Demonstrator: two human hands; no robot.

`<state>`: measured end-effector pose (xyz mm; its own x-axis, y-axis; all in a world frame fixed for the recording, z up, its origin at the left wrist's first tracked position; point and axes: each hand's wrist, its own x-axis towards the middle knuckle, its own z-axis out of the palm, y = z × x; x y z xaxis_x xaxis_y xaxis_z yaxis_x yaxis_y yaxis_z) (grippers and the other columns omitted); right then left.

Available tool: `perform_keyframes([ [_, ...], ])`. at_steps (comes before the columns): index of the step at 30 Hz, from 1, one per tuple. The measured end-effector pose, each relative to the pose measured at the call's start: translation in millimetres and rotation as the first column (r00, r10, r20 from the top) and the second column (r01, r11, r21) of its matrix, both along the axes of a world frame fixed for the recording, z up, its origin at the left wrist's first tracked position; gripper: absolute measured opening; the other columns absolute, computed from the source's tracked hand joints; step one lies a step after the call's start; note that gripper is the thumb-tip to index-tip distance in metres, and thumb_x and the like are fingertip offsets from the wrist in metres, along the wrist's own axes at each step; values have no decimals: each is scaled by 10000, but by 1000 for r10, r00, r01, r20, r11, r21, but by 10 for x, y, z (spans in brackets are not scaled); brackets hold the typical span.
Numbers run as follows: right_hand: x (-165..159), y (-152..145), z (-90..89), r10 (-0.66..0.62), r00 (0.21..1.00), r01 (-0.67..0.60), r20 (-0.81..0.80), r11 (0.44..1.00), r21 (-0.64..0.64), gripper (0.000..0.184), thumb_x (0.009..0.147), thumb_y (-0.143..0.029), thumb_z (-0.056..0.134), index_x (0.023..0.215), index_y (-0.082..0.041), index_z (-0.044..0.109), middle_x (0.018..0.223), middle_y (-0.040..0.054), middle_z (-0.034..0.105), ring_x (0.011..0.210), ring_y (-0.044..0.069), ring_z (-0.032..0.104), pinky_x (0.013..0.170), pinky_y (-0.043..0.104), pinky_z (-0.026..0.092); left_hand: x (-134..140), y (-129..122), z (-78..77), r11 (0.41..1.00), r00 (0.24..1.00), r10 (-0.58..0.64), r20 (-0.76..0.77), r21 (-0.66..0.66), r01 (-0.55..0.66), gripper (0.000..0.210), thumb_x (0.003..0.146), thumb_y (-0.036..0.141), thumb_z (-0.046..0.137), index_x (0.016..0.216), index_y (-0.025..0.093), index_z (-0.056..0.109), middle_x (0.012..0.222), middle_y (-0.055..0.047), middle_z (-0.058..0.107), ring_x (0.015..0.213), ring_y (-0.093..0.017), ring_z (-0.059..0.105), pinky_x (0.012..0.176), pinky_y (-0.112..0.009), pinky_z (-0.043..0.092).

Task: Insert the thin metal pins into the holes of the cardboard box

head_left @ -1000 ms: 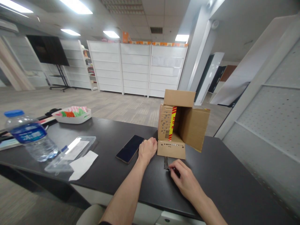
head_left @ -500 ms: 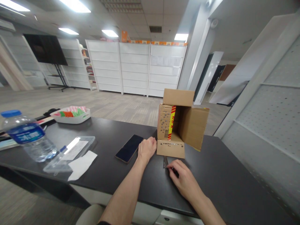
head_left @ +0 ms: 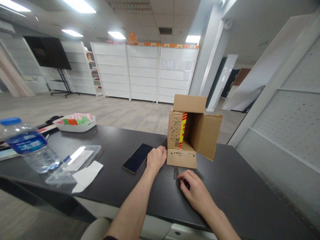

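Note:
My left hand (head_left: 156, 157) rests on the black table in a loose fist, right beside the lower left edge of a cardboard box (head_left: 175, 128). Whatever its curled fingers may hold is hidden. The box stands with its opening toward me and its flaps spread; small holes and round metal dots mark its left side and lower flap. In front of that flap lie several thin metal nails (head_left: 176, 172) side by side. My right hand (head_left: 193, 189) is bent over their right end, thumb and fingertips closed in a pinch at the nails.
Left of my left hand lies a dark phone (head_left: 138, 158). Farther left are a clear plastic case (head_left: 83, 158), a white paper (head_left: 87, 176) and a water bottle (head_left: 30, 145). A white basket (head_left: 85, 126) with colourful packets sits behind them. A perforated panel (head_left: 287, 133) borders the table's right side.
The whole view has shifted very slightly. Both hands, the box and the nails keep their places.

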<state>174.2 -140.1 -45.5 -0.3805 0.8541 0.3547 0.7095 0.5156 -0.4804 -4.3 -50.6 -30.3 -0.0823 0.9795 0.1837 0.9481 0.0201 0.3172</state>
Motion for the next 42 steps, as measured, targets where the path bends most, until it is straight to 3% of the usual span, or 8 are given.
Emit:
perform_keyframes([
  [17, 6, 14, 39, -21, 999, 19, -48, 999, -37, 153, 878, -190, 415, 919, -211, 561, 906, 48, 593, 841, 187, 559, 754, 302, 436, -1, 10, -14, 1000, 1000, -6, -5, 6, 6, 463, 941, 392, 221, 910, 201, 642, 886, -130, 689, 861, -240, 656, 709, -301, 439],
  [31, 62, 657, 320, -279, 955, 288, 99, 954, -81, 219, 822, -221, 477, 1031, -221, 543, 769, 4, 652, 695, 159, 589, 576, 235, 322, -5, 18, -33, 1000, 1000, -4, -21, 13, 4, 466, 943, 398, 215, 898, 206, 637, 863, -114, 688, 835, -227, 658, 703, -289, 433],
  [42, -30, 814, 361, -332, 910, 363, 249, 927, -92, 148, 833, -239, 469, 966, -220, 530, 803, 28, 618, 693, 159, 572, 508, 228, 242, -16, 37, -66, 1000, 1000, -13, -21, 20, 13, 488, 941, 411, 193, 899, 207, 635, 863, -123, 686, 824, -236, 655, 693, -301, 429],
])
